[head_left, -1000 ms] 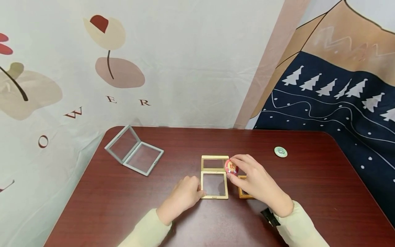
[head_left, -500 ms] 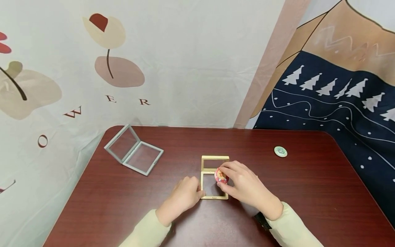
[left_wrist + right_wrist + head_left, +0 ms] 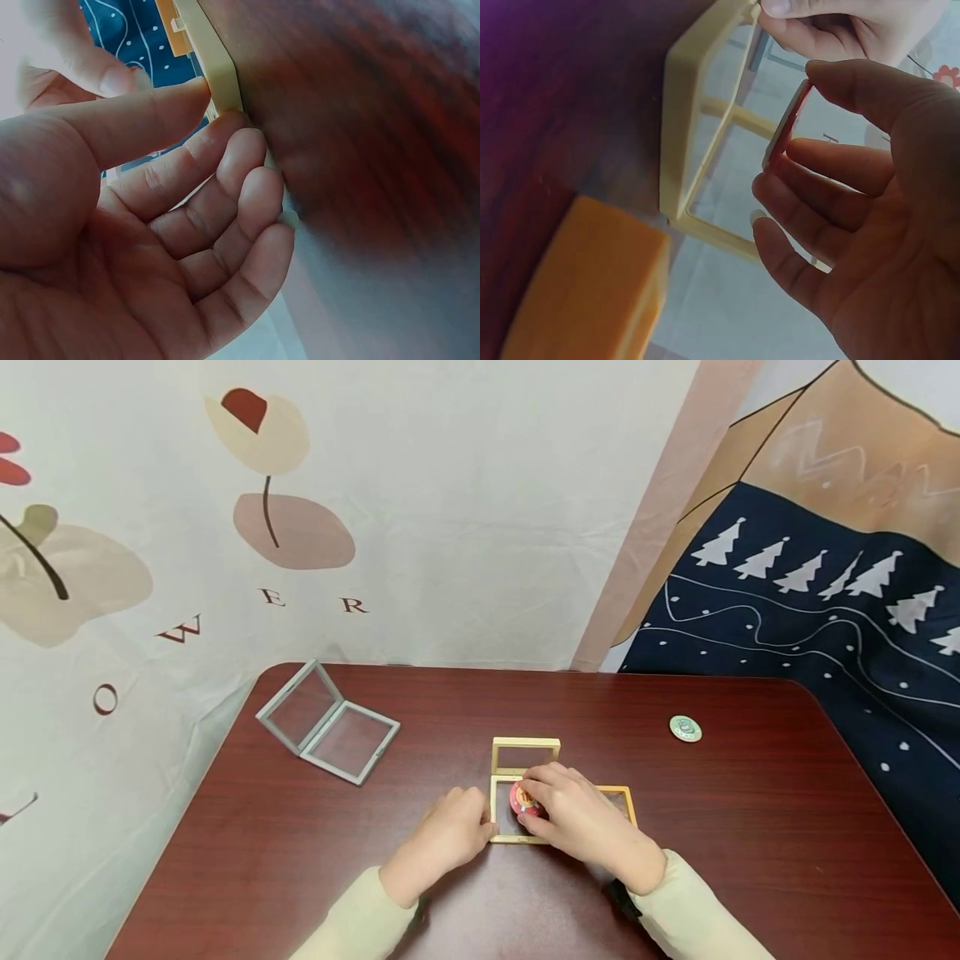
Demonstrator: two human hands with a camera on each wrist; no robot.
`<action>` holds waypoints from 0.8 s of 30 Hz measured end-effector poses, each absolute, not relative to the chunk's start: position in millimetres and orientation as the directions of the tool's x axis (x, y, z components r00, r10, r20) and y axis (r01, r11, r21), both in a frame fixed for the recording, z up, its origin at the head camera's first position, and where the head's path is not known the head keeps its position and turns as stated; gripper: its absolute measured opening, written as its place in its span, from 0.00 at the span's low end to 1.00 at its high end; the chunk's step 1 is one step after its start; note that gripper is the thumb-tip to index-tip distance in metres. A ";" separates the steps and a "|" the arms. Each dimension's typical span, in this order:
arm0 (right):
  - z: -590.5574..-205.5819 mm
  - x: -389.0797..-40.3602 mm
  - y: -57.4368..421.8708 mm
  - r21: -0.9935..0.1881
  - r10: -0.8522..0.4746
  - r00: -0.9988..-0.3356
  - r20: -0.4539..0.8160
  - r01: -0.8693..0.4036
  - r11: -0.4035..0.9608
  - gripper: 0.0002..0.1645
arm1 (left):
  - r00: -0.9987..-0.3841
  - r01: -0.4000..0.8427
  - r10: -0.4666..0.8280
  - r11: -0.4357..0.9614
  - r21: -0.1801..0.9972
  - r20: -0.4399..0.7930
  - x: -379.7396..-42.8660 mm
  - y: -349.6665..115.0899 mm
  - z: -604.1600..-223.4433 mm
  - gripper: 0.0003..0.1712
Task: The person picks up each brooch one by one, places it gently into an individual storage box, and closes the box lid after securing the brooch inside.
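Observation:
My right hand point(image 3: 588, 822) pinches a red poker chip point(image 3: 522, 799) between thumb and fingers, over the lower half of a pale yellow display case point(image 3: 525, 743). That case lies open and hinged, with clear film in its frames and its lid raised at the back. In the right wrist view the chip point(image 3: 786, 129) is tilted, close over the film. My left hand point(image 3: 453, 827) holds the case's near left corner. The left wrist view shows the thumb and index finger at that corner of the yellow frame point(image 3: 217, 75). My right hand hides the case's right side.
An orange framed case point(image 3: 618, 791) lies just right of the yellow one, partly behind my right hand. An open grey case point(image 3: 360, 777) stands at the back left of the brown table point(image 3: 750, 827). A pale green chip point(image 3: 686, 728) lies at the back right.
My right hand has brought the red chip leftward and nearer, from the yellow case's right edge to over its film. The orange case shows again. My left hand stays at the corner.

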State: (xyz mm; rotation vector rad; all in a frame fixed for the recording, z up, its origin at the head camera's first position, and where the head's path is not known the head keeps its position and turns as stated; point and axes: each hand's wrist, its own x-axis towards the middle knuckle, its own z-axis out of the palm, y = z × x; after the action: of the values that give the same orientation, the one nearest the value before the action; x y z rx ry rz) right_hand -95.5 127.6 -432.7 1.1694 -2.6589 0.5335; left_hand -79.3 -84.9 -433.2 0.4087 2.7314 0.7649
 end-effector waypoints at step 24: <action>-450.0 -95.4 120.0 -0.225 -0.688 -0.690 0.222 -0.723 0.653 0.15 | -0.926 0.195 0.333 0.822 0.535 -0.175 -77.6 -83.7 -431.7 0.22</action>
State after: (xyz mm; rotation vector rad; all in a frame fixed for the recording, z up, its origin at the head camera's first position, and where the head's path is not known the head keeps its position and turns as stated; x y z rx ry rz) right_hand -95.4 120.0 -450.0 1.1789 -2.7484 0.4525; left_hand -77.6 -83.7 -431.7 0.4055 2.7448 0.7648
